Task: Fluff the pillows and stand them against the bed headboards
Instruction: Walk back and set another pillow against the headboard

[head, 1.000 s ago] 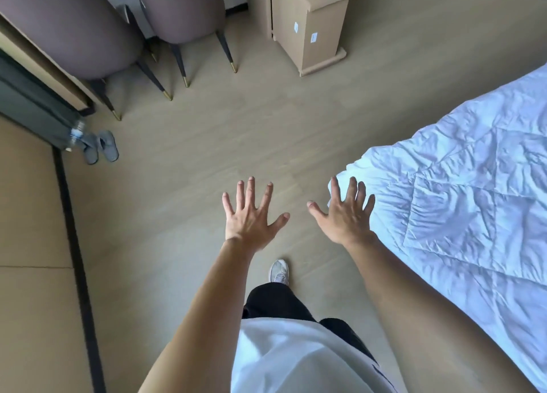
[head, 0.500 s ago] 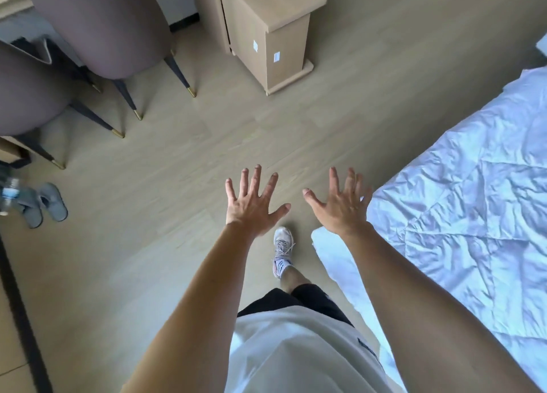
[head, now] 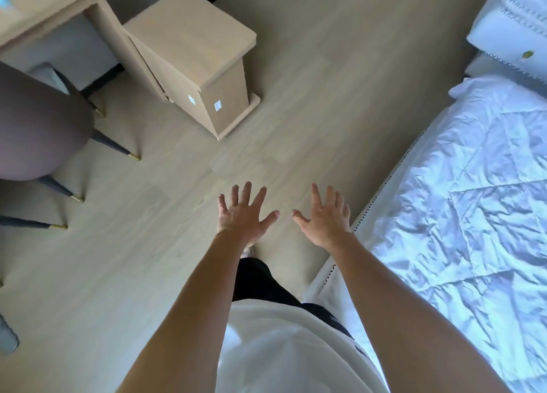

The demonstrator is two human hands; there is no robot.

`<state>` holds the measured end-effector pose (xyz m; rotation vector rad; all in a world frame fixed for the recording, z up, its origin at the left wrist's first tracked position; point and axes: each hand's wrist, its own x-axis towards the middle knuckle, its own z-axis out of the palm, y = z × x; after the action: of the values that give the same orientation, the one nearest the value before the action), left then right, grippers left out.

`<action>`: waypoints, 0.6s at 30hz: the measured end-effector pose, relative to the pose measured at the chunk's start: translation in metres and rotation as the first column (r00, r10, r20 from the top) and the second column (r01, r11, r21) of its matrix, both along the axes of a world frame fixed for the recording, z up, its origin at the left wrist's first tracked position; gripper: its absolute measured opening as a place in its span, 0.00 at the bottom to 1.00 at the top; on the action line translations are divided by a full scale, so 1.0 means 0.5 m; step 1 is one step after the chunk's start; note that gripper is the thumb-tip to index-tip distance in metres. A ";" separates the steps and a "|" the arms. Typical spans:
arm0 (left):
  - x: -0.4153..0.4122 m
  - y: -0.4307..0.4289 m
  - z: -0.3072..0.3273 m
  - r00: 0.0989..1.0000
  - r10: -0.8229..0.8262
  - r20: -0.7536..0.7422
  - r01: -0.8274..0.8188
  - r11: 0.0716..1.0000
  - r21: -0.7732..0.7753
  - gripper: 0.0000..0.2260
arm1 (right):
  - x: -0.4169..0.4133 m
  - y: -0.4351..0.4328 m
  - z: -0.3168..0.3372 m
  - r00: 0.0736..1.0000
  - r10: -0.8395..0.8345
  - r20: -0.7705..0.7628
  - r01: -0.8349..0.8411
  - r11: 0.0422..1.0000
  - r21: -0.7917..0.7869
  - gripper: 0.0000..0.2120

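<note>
While both the left hand (head: pixel 241 218) and right hand (head: pixel 324 222) hang spread and empty beside the bed (head: pixel 473 215), the far pillow (head: pixel 515 25) risks an overreaching, clumsy grab.

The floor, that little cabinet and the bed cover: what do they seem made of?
Floor: pale wood-look planks, matte, faint seams; possibly laminate.
Cabinet: light wood-look board, smooth, with small stickers.
Bed cover: white quilted fabric, creased, slightly shiny.

Soft daylight is filling the room, bright and even. The quilt (head: pixel 479 203) at right is glaring bluish-white. Faint shadows are lying under the chair (head: pixel 38 126) legs at left. Wide-angle bending is warping the edges; the upper left corner is blurring.
</note>
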<state>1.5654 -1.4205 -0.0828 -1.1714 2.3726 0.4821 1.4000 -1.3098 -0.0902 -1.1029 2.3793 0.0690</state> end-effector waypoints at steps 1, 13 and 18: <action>-0.032 -0.035 -0.002 1.000 -0.030 -0.001 0.030 1.000 0.008 0.35 | -0.026 -0.024 -0.003 1.000 -0.007 0.000 0.007 1.000 0.004 0.42; -0.449 -0.450 -0.011 0.942 -0.334 -0.031 0.335 0.942 0.035 0.32 | -0.376 -0.341 0.010 0.933 -0.359 0.000 0.359 0.932 0.054 0.41; -0.633 -0.583 -0.004 0.888 -0.458 -0.048 0.459 0.888 0.021 0.32 | -0.512 -0.429 0.035 0.894 -0.448 -0.023 0.449 0.890 0.080 0.43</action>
<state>1.2491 -1.7120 -0.0847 -0.5515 2.5544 0.3805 1.1438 -1.5244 -0.0725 -0.4907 2.5479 0.0080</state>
